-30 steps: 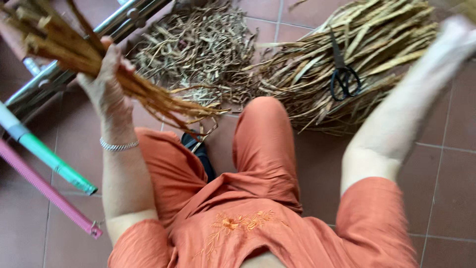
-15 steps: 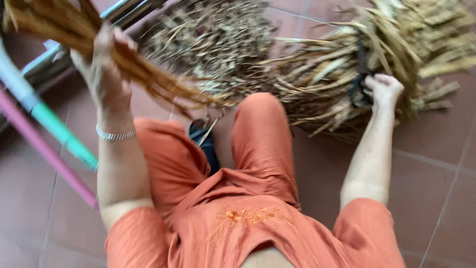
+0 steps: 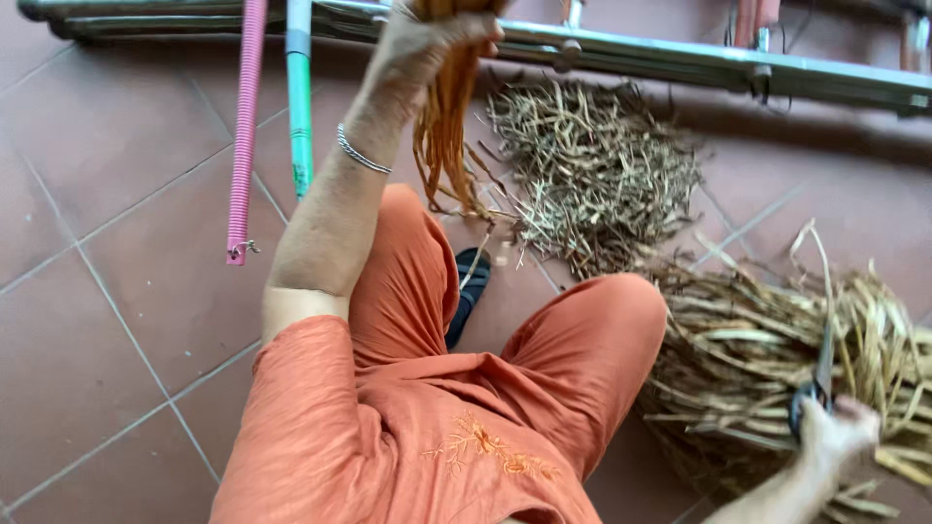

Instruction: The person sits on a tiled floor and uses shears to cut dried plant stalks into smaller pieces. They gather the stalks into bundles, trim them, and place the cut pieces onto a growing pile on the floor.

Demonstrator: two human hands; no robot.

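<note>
Glazed terracotta floor tiles (image 3: 116,320). Left hand (image 3: 422,39) fingers clamped around limp orange-brown fibrous strands (image 3: 447,136); right hand (image 3: 835,437) closed on black-handled scissors (image 3: 820,374) over dry, straw-like stalks (image 3: 748,359).

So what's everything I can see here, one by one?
bundle of dried strips: one, orange-brown, hanging from the raised left hand
pile of short dried stems: one, grey-brown, on the floor ahead of the knees
heap of long dried leaves: one, pale straw, on the floor at the right
scissors: one pair, dark handles, on the heap, in the right hand
pink pole: one, on the floor at left
green pole: one, beside the pink one
metal rail: one, silver, across the top
floor tiles: many, reddish-brown
dark shoe: one, between the legs
bracelet: one, silver, left wrist
orange clothing: on the person
left hand: gripping the bundle
right hand: on the scissors
</note>
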